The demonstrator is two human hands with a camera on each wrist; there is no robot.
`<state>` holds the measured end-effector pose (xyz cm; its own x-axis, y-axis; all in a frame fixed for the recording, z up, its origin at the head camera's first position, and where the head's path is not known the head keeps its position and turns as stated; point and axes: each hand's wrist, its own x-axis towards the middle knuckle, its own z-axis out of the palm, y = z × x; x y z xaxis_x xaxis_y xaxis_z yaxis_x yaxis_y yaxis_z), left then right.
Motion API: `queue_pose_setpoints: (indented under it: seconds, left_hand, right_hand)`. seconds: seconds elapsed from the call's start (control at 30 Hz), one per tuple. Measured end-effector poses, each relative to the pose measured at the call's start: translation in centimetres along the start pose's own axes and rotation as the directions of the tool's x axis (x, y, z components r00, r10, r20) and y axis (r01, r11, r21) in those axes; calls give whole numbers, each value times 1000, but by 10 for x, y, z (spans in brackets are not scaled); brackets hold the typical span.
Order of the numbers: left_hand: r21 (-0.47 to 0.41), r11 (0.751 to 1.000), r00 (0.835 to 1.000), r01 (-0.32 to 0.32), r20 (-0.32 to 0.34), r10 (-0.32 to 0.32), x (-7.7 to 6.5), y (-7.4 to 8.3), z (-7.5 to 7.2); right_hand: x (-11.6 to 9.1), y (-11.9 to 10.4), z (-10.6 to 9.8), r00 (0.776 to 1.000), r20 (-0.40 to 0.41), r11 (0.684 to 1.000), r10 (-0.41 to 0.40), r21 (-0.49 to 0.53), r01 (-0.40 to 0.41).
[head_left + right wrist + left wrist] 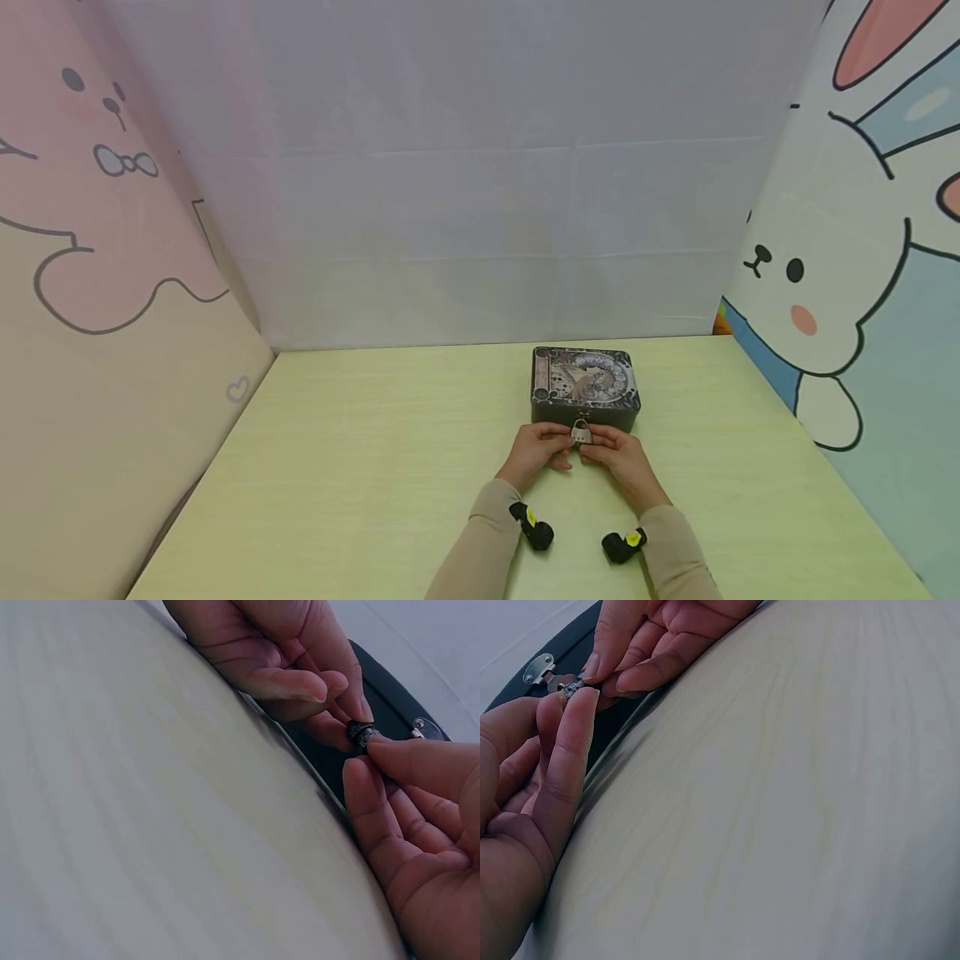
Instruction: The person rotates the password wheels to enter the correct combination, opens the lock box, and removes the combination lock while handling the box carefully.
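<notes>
A dark tin box [585,379] with an illustrated lid sits near the table's back edge, its lid down. From the metal clasp [540,669] on its front hangs a small silver combination padlock [581,432]. My left hand [534,452] pinches the padlock from the left with thumb and fingers. On the opposite side my right hand [621,460] pinches it too. Number dials [361,735] show between the fingertips in the right wrist view. Fingers cover much of the lock body in both wrist views.
The pale wood-grain table [360,467] spreads around the box. A white cloth backdrop [480,208] hangs behind it. Cartoon-printed panels stand on the left [112,292] and right [847,292]. Each wrist wears a black strap with a small camera.
</notes>
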<state>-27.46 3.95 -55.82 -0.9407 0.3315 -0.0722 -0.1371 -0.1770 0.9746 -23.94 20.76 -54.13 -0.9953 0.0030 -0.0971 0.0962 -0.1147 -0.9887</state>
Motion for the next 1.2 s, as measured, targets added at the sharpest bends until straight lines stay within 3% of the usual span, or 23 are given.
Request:
queue_pose_setpoints:
  seconds: [1.2]
  left_hand:
    - [-17,1000,1000,-1,-7,1,-1,1,2]
  right_hand:
    - [-1,-2,0,1000,15,1000,0,17,0]
